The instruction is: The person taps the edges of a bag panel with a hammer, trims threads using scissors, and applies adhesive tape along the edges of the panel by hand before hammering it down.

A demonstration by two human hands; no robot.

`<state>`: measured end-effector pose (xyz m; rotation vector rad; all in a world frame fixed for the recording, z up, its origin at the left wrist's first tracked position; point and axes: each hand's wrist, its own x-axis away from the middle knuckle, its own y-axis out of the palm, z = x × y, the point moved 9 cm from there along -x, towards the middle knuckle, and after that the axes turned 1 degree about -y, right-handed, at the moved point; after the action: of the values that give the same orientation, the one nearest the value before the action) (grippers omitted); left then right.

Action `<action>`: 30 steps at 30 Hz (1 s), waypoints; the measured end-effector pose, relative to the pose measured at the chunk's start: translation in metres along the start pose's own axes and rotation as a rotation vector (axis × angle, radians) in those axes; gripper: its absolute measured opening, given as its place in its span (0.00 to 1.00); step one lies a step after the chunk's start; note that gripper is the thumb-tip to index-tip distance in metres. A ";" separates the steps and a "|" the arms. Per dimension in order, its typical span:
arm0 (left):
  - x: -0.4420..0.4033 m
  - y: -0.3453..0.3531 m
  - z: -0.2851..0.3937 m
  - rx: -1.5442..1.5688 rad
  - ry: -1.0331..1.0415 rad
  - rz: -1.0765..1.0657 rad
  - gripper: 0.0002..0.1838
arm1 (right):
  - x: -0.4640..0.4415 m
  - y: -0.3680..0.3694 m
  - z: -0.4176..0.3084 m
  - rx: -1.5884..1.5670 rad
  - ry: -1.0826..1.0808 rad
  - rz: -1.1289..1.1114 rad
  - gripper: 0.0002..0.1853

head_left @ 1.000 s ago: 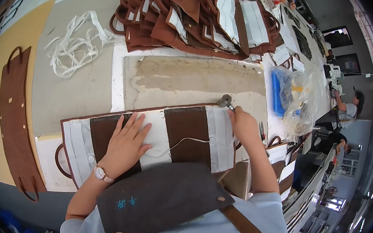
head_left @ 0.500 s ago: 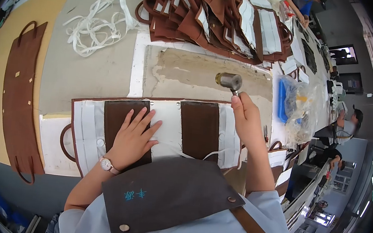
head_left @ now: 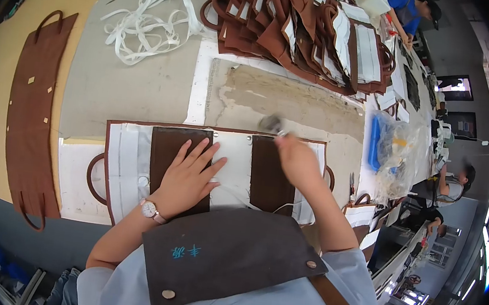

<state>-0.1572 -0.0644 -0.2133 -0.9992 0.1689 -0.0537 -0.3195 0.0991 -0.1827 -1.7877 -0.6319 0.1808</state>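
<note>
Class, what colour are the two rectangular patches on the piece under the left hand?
The patches are dark brown, as the head view shows.

Two blue Chinese characters [head_left: 186, 251], apparently 丰源, stood on the dark apron [head_left: 240, 250], nearer the body than either hand and closer to the left hand [head_left: 193, 171] than to the right hand [head_left: 300, 161]. On the wristwatch [head_left: 148, 208], just behind the left hand, the pale dial bore marks too small to read. Beyond the left hand, a narrow band of what looked like fine print [head_left: 210, 89] ran along the edge of the stained sheet [head_left: 297, 101], too tiny to make out.
</note>
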 end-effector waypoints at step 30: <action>0.005 0.001 -0.005 0.257 0.100 0.039 0.18 | -0.022 0.011 -0.140 -0.162 -0.329 -0.169 0.23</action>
<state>-0.1531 -0.0686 -0.2178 -0.7373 0.2660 -0.0873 -0.2739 -0.0322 -0.1525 -1.8646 -1.0543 0.3189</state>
